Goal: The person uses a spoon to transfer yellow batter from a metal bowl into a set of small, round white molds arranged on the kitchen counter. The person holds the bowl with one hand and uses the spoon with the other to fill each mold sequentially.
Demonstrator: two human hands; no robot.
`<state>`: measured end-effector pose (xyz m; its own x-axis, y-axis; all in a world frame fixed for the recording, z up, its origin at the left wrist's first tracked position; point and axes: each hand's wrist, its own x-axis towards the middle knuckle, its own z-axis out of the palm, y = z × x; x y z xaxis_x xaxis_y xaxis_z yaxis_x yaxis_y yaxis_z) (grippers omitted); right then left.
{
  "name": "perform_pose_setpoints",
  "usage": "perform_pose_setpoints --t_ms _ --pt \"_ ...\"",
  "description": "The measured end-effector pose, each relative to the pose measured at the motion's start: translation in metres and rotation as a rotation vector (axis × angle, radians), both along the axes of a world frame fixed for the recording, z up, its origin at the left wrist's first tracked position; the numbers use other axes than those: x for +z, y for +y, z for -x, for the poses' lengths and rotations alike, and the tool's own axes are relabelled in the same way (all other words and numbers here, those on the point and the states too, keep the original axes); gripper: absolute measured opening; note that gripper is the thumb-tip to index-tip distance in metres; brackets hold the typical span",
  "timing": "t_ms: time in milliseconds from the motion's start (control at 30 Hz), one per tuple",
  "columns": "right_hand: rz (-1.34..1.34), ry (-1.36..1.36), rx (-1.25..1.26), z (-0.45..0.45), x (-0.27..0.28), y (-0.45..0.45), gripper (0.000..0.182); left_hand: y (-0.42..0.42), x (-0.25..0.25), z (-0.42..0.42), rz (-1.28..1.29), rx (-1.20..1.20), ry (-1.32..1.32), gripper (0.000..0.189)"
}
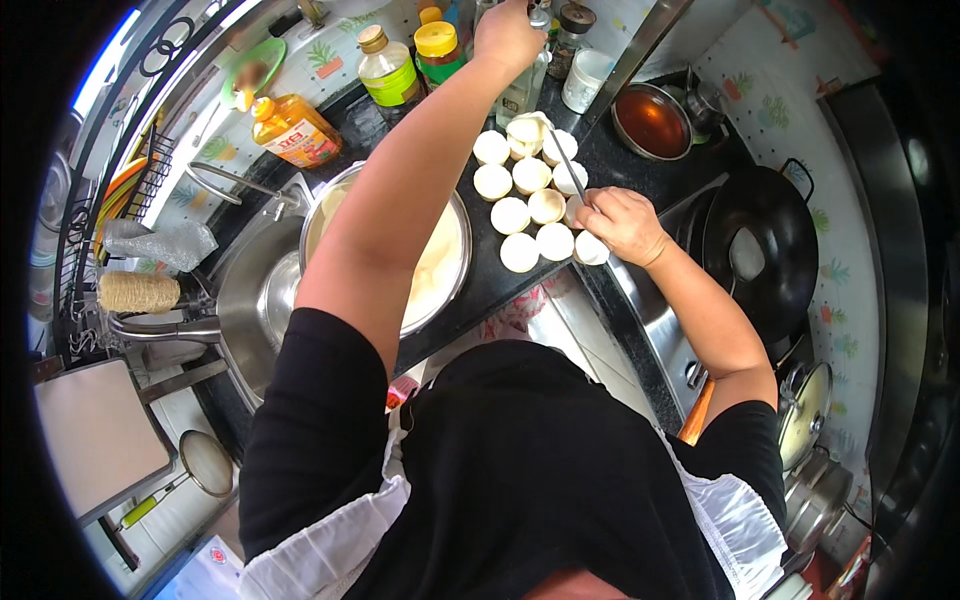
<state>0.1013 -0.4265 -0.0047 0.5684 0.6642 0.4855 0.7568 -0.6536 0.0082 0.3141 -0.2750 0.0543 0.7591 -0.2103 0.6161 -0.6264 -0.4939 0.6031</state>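
My right hand (621,225) grips the thin metal handle of a spoon (568,163). The spoon's head (528,127) rests over or in one of several small pale round cups (519,252) grouped on the black counter. Past those cups, my left hand (510,37) reaches to the bottles at the back, over a clear glass bottle (517,101); its fingertips are partly hidden, so a hold is unclear. Under my left forearm stands a large metal bowl (459,259) with pale yellowish contents, partly covered by the arm.
A black wok (780,262) sits on the stove at right, behind it a pan of reddish-brown liquid (651,120). To the left are a steel sink (251,262) and an orange detergent bottle (296,135). A yellow-lidded jar (439,52) and a white cup (587,79) line the back.
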Motion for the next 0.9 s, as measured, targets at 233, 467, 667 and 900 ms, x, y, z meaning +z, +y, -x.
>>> perform_pose_setpoints --t_ms 233,467,667,900 --pt "0.009 0.013 -0.009 -0.006 -0.001 0.002 0.015 -0.019 -0.011 -0.017 0.12 0.108 -0.014 0.017" --pt "0.007 0.018 -0.025 -0.008 0.0 0.003 0.015 -0.032 -0.018 -0.031 0.105 0.101 -0.007 0.023" --pt "0.007 0.022 -0.029 -0.009 -0.007 0.005 0.015 -0.025 -0.019 -0.036 0.085 0.026 0.042 0.031" --pt "0.019 0.031 -0.037 -0.006 -0.009 0.007 0.017 0.004 0.019 0.008 0.123 -0.082 0.064 0.044"
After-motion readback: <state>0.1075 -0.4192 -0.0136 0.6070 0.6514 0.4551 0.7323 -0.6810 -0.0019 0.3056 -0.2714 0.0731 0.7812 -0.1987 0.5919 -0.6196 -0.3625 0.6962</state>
